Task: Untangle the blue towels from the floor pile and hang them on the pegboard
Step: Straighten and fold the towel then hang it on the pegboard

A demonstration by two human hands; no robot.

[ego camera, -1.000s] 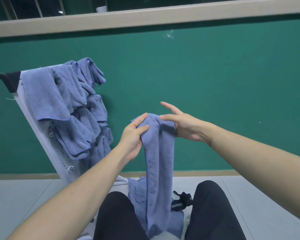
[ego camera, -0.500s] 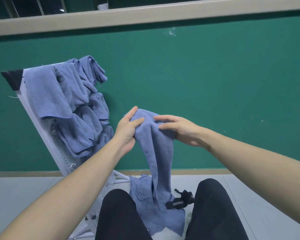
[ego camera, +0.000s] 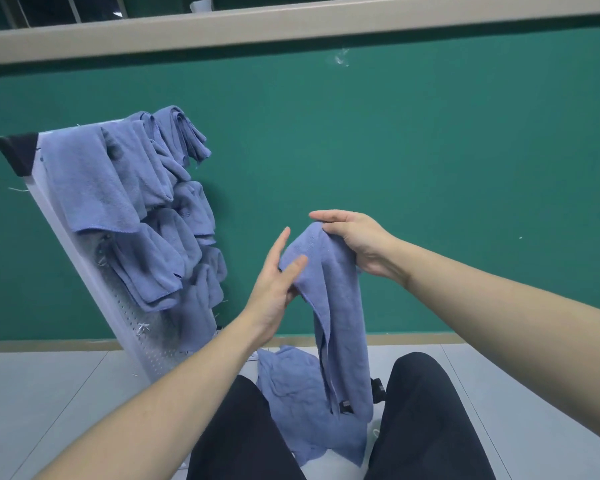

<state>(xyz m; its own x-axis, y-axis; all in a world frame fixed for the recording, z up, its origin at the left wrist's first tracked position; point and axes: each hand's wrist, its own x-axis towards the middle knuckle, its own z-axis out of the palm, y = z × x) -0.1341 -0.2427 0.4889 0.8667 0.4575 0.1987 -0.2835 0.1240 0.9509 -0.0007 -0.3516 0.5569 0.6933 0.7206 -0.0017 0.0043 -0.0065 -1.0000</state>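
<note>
Right hand (ego camera: pixel 355 242) grip pinches the limp, creased blue towel (ego camera: pixel 340 306); left hand (ego camera: pixel 274 289) fingers straight, touching it.

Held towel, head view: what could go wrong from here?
1. The right hand pinches only the top of the held towel, and the left hand touches it with straight fingers, so it may slip.
2. Its lower end hangs close to the floor pile and could drag another towel up.
3. The pegboard leans and its upper part is crowded with hung towels; adding one there could knock others loose.
</note>
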